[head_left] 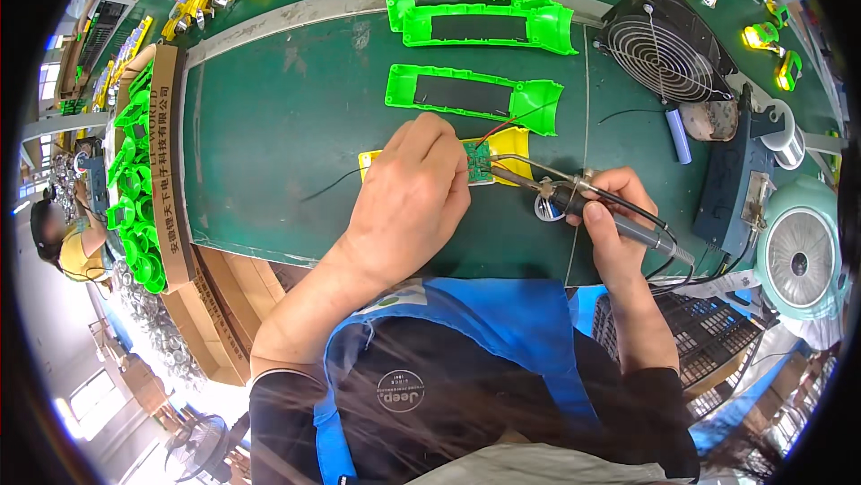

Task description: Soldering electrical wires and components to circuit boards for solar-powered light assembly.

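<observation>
1. A worker's left hand pressed down on a yellow housing lying on the green table, its fingers closed flat over most of the part, holding a small green circuit board in place at the fingertips
2. The right hand had its fingers wrapped around a soldering iron, gripped like a pen, with the metal tip angled left and meeting the circuit board's edge
3. A red wire and a black wire ran out from the board, the black one trailing left across the table
4. Two bright green plastic shells, each with a long rectangular opening, lay just beyond the yellow housing, one behind the other
5. A black grilled fan stood at the far right of the table, with a small blue cylinder beside it and a spool of solder wire further right
6. A cardboard box packed with more green shells sat against the table's left edge
</observation>
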Motion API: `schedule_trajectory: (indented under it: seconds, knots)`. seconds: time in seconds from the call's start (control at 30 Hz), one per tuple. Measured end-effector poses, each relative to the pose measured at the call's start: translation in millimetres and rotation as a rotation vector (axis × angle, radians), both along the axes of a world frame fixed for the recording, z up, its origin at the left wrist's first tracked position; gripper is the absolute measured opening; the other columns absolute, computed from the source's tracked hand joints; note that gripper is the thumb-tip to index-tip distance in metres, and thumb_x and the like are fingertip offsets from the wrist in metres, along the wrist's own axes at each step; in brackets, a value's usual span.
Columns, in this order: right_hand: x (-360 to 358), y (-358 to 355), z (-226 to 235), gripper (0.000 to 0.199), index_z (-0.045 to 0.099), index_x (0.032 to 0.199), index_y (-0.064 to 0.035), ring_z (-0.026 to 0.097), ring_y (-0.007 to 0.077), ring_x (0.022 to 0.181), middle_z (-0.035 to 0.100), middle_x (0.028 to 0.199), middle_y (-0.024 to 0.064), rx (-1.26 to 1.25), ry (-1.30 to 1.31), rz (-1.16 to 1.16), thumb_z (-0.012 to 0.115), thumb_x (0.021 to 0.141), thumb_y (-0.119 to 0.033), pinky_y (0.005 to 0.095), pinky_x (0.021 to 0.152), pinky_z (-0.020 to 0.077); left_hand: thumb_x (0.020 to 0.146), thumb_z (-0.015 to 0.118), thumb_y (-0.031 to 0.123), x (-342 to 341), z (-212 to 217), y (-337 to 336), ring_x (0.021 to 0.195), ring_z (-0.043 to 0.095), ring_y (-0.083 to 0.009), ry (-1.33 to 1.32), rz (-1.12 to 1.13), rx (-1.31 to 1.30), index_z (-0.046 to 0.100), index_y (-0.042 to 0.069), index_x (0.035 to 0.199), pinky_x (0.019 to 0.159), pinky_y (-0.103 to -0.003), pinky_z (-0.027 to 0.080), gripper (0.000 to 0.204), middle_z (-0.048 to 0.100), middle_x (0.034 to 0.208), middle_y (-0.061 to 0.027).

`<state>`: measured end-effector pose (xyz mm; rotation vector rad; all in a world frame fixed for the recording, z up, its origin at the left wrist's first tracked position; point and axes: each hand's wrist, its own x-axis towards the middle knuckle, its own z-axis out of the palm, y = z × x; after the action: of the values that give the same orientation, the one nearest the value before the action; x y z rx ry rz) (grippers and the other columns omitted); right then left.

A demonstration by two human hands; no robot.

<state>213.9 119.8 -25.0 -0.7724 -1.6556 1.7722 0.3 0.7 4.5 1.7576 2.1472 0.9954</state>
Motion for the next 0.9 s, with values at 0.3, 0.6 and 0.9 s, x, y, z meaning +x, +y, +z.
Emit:
schedule_trajectory:
  seconds: [0.3, 0.6, 0.9]
  knots:
    - [-6, -1, 3, 0.02, 0.055, 0.092, 0.0017, 0.062, 0.0089, 0.068, 0.063, 0.077, 0.0048, 0.06, -0.056, 0.009, 0.069, 0.084, -0.01, 0.0222, 0.063, 0.0509, 0.072, 0.062, -0.007, -1, 6, 5, 0.075, 0.057, -0.0323, -0.007, -0.007, -0.096, 0.052, -0.001, 0.079, 0.064, -0.04, 0.047, 0.014, 0.053, 0.084, -0.0134]
    - [-2, 4, -6, 0.023, 0.056, 0.09, 0.0002, 0.056, 0.0049, 0.065, 0.063, 0.077, 0.0022, 0.119, -0.033, 0.052, 0.073, 0.08, -0.011, 0.0195, 0.059, 0.0439, 0.073, 0.061, -0.006, -3, 10, 10, 0.075, 0.056, -0.0325, 0.054, -0.033, -0.153, 0.051, -0.001, 0.077, 0.065, -0.041, 0.046, 0.012, 0.052, 0.082, -0.0134]
    - [2, 3, -1, 0.023, 0.054, 0.096, 0.0029, 0.064, 0.0118, 0.074, 0.064, 0.084, 0.0091, 0.02, 0.01, -0.006, 0.069, 0.085, -0.011, 0.0235, 0.068, 0.0521, 0.074, 0.061, -0.005, -2, 10, 10, 0.076, 0.056, -0.0324, 0.056, -0.018, -0.175, 0.051, -0.001, 0.077, 0.065, -0.042, 0.046, 0.011, 0.052, 0.083, -0.0133]
